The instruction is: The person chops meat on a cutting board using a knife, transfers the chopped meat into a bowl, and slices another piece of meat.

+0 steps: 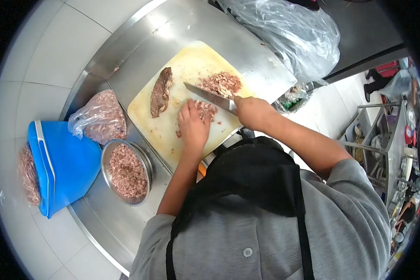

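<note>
A knife (210,96) is held by its handle in my right hand (253,112), its blade lying across the cutting board (186,60) between two heaps of chopped meat. The larger heap (223,84) is beyond the blade. My left hand (192,122) rests on the smaller heap (205,109) on the near side, fingers curved down over the pieces; whether they grip any is hidden. To the left of that hand, a long brown piece of meat (161,92) lies on the board, apart from both heaps.
A metal bowl of chopped meat (127,171) and a plastic bag of meat (105,116) stand left of the board, beside a blue cooler (67,161). Clear plastic bags (294,37) lie at the back right. A metal rack (382,144) and another person's leg (378,84) are at the right.
</note>
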`<state>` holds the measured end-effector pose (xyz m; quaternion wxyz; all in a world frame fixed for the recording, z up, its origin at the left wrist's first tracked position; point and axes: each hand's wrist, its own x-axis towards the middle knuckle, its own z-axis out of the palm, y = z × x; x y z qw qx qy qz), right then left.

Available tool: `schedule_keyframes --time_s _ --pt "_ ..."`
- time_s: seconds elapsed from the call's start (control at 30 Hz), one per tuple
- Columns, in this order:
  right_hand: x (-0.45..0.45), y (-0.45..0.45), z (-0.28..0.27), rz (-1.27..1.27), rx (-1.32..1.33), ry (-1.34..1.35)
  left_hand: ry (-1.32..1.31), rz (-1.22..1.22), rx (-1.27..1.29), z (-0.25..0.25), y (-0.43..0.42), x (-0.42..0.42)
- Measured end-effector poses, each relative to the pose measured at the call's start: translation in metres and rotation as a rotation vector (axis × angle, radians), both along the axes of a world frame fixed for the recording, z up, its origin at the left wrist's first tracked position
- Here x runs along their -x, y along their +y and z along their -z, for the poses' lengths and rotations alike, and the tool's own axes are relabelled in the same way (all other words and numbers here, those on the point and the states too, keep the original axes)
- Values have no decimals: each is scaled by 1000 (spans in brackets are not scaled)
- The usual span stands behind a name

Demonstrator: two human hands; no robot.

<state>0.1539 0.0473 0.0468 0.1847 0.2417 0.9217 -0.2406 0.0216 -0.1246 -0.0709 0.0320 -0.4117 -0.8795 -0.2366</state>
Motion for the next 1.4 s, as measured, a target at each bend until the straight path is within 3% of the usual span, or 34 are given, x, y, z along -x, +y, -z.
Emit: schedule_keyframes --time_s 0.17,0.23,0.33,0.43,0.57,0.63,0.67,0.77,0.83,0.9,1.03,1.17,1.27,1.4 --pt "-4 -15 -9 -118 -122 -21 -133 -26 -35 -32 -3 -7" --pt "-5 -14 -15 -134 -120 -19 -151 -50 -280 -28 -10 6" --pt "-4 -9 -32 -137 -95 -44 -114 126 -242 -8 -16 18" --pt "-6 -11 -66 -152 -107 -114 -172 56 -408 -32 -9 15" --pt "6 -17 -50 -130 -37 -159 -278 176 -348 -7 -3 29" --pt "17 -24 -9 -86 -34 60 -156 151 -332 -1 0 28" --pt "27 -22 -4 -110 -46 7 -156 143 -337 -1 3 29" --pt "29 -11 -18 -190 -80 -6 -212 162 -378 -14 1 29" --pt "14 -12 -49 -175 -44 -9 -108 111 -440 -29 -3 26" --pt "4 -15 -65 -180 -77 -103 -168 112 -404 -18 -4 31" --pt "19 -31 -5 -108 -98 11 -180 103 -389 1 0 32" --pt "20 -9 -32 -195 -62 -52 -264 133 -392 -11 -1 33" --pt "-1 -15 -58 -144 -78 -110 -147 66 -417 -14 -4 31" --pt "17 -29 -2 -68 -31 -49 -201 115 -417 0 -2 30"
